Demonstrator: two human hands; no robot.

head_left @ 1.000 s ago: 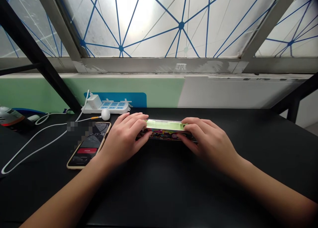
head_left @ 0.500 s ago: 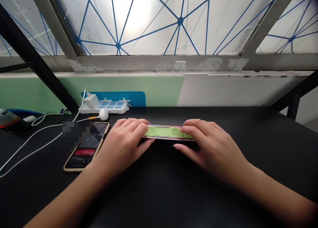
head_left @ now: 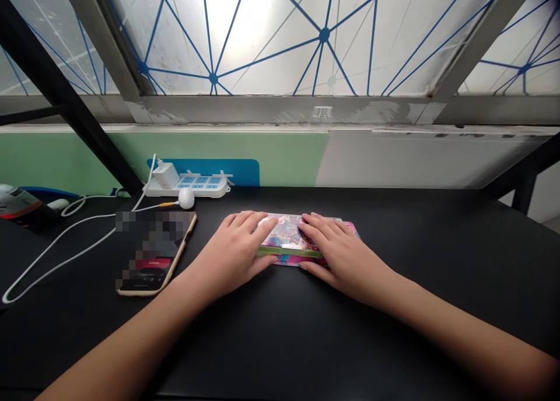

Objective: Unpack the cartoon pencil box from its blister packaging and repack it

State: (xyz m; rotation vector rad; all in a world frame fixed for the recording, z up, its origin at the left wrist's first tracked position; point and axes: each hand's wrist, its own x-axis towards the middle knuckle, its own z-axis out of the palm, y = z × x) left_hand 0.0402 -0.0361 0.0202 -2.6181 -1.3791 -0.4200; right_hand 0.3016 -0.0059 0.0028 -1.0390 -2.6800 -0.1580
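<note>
A colourful pencil case (head_left: 286,233) lies flat on the black desk, with a pink and blue patterned lid and a green band along its front side. My left hand (head_left: 244,243) holds its left end, fingers over the lid and thumb against the front edge. Over the right part of the lid lie the fingers of my right hand (head_left: 335,248), its thumb low at the front side. Both hands hide the ends of the case in part. The lid looks closed; whatever is inside cannot be seen.
Left of my left hand lies a phone (head_left: 153,264) in a beige case, partly pixelated. A white power strip (head_left: 192,185) with a plugged-in charger (head_left: 165,175) sits by the wall. White cables (head_left: 56,229) loop across the desk (head_left: 280,343). A dark bottle-like object (head_left: 21,208) is at far left.
The case showed its narrow green side before; now its patterned lid faces up and it lies flat. My right hand has moved left onto the lid. The view has shifted slightly.
</note>
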